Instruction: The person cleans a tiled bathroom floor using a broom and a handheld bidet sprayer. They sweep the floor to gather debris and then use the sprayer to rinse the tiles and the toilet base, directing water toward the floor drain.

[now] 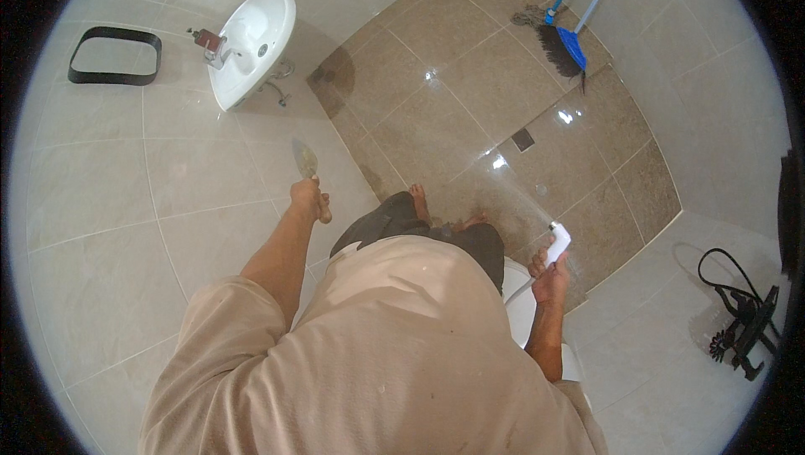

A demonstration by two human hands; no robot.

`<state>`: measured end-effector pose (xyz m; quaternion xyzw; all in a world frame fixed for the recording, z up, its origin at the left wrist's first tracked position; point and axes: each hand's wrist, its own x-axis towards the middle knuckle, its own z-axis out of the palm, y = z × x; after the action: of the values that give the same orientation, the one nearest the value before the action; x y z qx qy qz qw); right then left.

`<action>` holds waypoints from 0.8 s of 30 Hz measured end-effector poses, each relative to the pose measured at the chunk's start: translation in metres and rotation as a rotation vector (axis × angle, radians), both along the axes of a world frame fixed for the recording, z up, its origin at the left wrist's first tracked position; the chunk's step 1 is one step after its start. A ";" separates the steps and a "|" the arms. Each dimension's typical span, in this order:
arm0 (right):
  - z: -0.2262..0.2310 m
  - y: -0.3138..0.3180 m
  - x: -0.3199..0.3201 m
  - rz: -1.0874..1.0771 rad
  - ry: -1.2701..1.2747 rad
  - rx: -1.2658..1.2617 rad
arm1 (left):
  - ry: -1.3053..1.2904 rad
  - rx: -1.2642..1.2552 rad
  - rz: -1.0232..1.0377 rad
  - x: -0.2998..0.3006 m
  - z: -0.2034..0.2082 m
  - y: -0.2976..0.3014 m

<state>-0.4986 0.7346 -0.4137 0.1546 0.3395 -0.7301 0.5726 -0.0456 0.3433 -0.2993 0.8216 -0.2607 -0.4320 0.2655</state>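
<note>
My left hand (309,195) is closed around the handle of a small pointed trowel (304,158). Its blade points up and away, in front of the tiled wall on the left. In my right hand (550,279) is a white handheld bidet sprayer (559,241), fingers wrapped around its grip. A fine jet of water (524,199) leaves the nozzle toward the far left and falls over the brown tiled floor (453,132), which shines wet in places. My bare feet (419,203) stand on that floor, below the dark trousers.
A square floor drain (522,139) lies ahead. Against the far right wall lean a blue broom (563,48) and a mop (530,15). A white washbasin (283,15) with a soap bottle (206,39) juts from the left wall. Beside me is a white toilet (521,314); a black fixture (745,325) hangs at right.
</note>
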 end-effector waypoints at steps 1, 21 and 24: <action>0.003 0.000 0.002 -0.049 0.009 0.035 | -0.005 -0.003 0.002 0.006 -0.001 -0.001; 0.005 -0.004 0.013 -0.189 0.012 -0.058 | 0.005 -0.010 -0.077 0.014 0.003 -0.035; -0.001 -0.003 0.009 -0.149 -0.003 -0.115 | 0.010 -0.043 -0.088 0.008 0.002 -0.030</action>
<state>-0.4901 0.7318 -0.4146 0.1475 0.2834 -0.7888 0.5251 -0.0378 0.3129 -0.2976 0.8012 -0.3043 -0.4418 0.2652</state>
